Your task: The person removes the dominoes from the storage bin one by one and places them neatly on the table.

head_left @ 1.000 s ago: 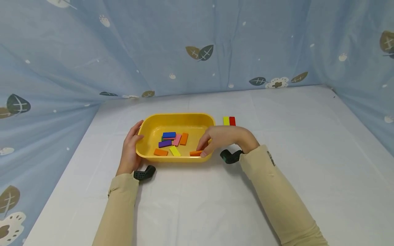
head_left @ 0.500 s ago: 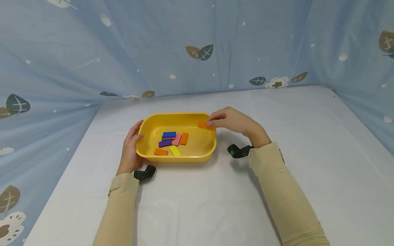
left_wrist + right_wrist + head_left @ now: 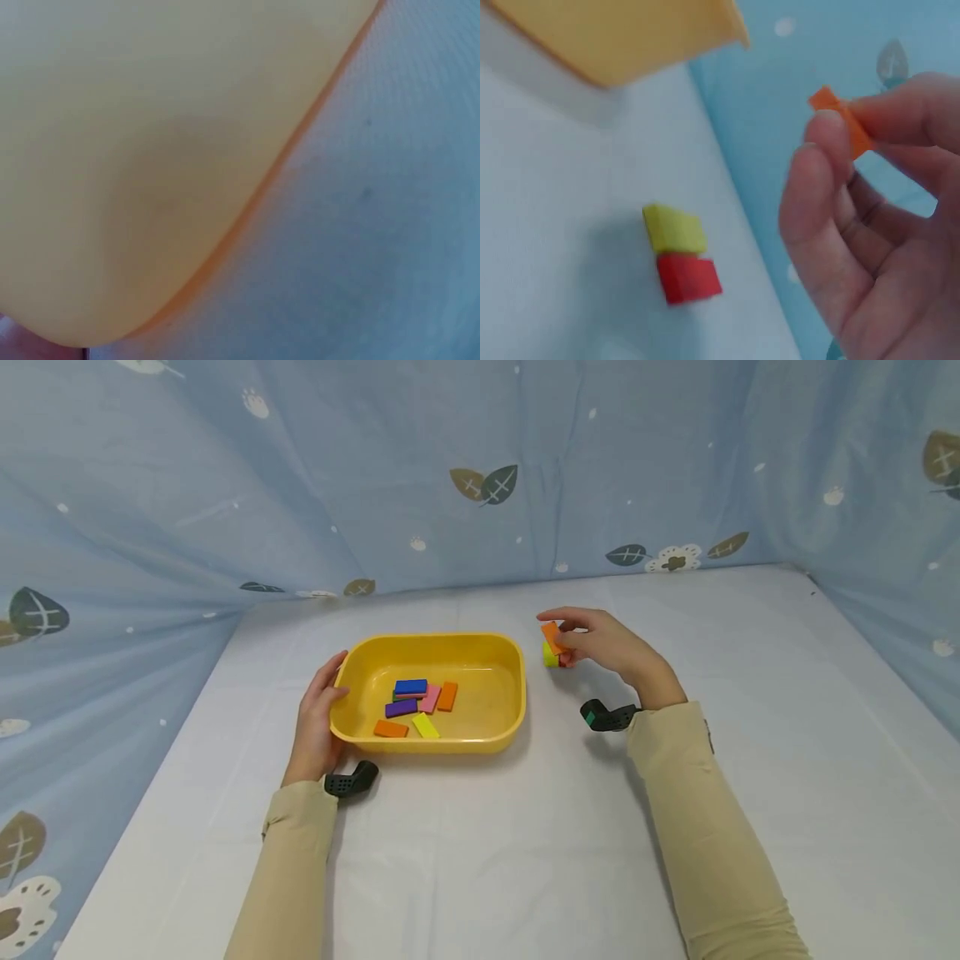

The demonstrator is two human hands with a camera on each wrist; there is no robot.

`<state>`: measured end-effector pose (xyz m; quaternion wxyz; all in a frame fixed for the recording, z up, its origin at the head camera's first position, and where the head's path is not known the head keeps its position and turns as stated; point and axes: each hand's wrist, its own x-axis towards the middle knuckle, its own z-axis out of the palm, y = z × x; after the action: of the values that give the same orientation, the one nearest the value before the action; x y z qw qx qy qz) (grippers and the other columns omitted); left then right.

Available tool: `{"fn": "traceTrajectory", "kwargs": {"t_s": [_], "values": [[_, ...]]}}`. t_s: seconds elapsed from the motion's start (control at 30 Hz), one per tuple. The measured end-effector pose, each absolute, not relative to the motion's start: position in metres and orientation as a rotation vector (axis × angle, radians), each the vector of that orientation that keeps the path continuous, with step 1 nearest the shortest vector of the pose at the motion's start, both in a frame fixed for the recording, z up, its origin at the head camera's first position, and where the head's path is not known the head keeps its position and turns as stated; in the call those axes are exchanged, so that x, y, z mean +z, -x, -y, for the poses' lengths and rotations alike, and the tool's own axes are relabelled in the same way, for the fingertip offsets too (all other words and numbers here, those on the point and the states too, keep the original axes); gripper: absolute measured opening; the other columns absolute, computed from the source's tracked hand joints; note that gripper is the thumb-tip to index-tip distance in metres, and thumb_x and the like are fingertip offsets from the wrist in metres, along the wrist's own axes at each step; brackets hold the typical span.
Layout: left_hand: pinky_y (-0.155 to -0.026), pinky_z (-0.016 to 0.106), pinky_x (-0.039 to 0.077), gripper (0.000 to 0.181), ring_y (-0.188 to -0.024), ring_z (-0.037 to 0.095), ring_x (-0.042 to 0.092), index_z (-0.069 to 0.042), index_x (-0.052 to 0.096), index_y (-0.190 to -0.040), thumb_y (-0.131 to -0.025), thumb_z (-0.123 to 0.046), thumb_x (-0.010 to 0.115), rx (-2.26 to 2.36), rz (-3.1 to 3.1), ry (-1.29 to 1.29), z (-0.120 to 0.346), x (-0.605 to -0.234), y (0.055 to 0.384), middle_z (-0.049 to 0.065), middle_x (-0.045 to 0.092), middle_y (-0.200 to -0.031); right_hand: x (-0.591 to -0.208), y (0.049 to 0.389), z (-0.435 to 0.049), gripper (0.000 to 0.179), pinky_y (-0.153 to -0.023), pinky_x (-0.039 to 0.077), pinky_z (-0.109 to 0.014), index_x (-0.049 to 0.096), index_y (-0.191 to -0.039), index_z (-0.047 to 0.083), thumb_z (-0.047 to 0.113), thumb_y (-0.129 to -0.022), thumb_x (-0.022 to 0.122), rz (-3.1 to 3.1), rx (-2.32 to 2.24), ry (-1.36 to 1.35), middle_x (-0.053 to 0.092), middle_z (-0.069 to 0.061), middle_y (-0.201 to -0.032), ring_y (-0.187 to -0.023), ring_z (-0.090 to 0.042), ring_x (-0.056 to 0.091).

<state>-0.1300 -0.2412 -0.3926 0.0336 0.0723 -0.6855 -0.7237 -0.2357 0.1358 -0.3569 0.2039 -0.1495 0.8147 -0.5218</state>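
A yellow plastic tub (image 3: 431,747) rests on the white cloth, and my left hand (image 3: 313,735) grips its left end with the thumb over the rim. Between thumb and fingers, my right hand (image 3: 618,647) pinches an orange block (image 3: 552,637) to the right of the tub. Below that hand, a yellow block (image 3: 676,229) and a red block (image 3: 690,279) stand side by side on the cloth, apart from the held block in the right wrist view. In the left wrist view the tub's wall (image 3: 165,150) fills much of the picture.
Inside the tub lie a blue block (image 3: 411,687), a purple block (image 3: 401,708), a pink block (image 3: 430,698), a small yellow block (image 3: 426,726) and two orange ones, with a bit of green under the blue. A blue patterned curtain (image 3: 420,468) hangs behind the table.
My right hand has lifted the orange block from the tub's front right corner, carried it over the right rim, and brought it above the yellow and red blocks. The left hand keeps its grip.
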Motion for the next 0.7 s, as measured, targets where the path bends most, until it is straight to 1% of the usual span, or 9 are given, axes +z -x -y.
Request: {"fn": "traceTrajectory", "kwargs": {"t_s": [0.07,0.17,0.3,0.4,0.47,0.7], "values": [[-0.098,0.025,0.034,0.049,-0.124,0.019,0.033,-0.023,0.033,-0.138,-0.091,-0.011,0.037,-2.233,2.109,-0.230,0.241,-0.393,0.130,-0.006,0.028,-0.142,-0.360,0.237,-0.140,0.035,-0.081,0.047,-0.036,0.050,-0.124,0.024,0.016,-0.090,0.047,-2.282,-1.451,0.379,0.047,-0.007,-0.114,-0.082,-0.027,0.055],[-0.097,0.024,0.035,0.049,-0.124,0.018,0.033,-0.024,0.033,-0.138,-0.091,-0.012,0.037,-2.235,2.118,-0.250,0.240,-0.392,0.130,-0.007,0.028,-0.142,-0.365,0.240,-0.146,0.034,-0.079,0.048,-0.034,0.050,-0.124,0.023,0.020,-0.091,0.048,-2.326,-1.423,0.316,0.049,-0.005,-0.114,-0.084,-0.026,0.055],[-0.097,0.024,0.035,0.049,-0.124,0.019,0.033,-0.024,0.033,-0.138,-0.091,-0.011,0.037,-2.222,2.118,-0.244,0.240,-0.392,0.130,-0.006,0.029,-0.141,-0.371,0.244,-0.153,0.035,-0.077,0.048,-0.037,0.049,-0.125,0.022,0.025,-0.090,0.050,-2.397,-1.401,0.274,0.053,-0.006,-0.106,-0.086,-0.030,0.053],[-0.098,0.025,0.034,0.049,-0.124,0.019,0.033,-0.023,0.033,-0.138,-0.091,-0.011,0.037,-2.223,2.108,-0.239,0.240,-0.391,0.130,-0.006,0.029,-0.141,-0.375,0.246,-0.157,0.035,-0.075,0.048,-0.038,0.049,-0.125,0.019,0.025,-0.090,0.050,-2.428,-1.391,0.242,0.053,-0.010,-0.099,-0.085,-0.032,0.051],[-0.098,0.024,0.034,0.049,-0.124,0.019,0.033,-0.023,0.033,-0.138,-0.091,-0.011,0.037,-2.224,2.109,-0.249,0.239,-0.391,0.130,-0.006,0.028,-0.142,-0.379,0.247,-0.159,0.034,-0.074,0.048,-0.036,0.050,-0.124,0.018,0.022,-0.090,0.049,-2.438,-1.375,0.208,0.053,-0.011,-0.098,-0.083,-0.030,0.052],[-0.100,0.028,0.032,0.049,-0.125,0.019,0.032,-0.024,0.034,-0.137,-0.090,-0.011,0.036,-2.214,2.115,-0.251,0.239,-0.391,0.130,-0.005,0.029,-0.141,-0.393,0.250,-0.164,0.035,-0.068,0.049,-0.026,0.048,-0.125,0.011,0.015,-0.091,0.047,-2.448,-1.271,0.119,0.052,-0.013,-0.102,-0.074,-0.021,0.055]]}}
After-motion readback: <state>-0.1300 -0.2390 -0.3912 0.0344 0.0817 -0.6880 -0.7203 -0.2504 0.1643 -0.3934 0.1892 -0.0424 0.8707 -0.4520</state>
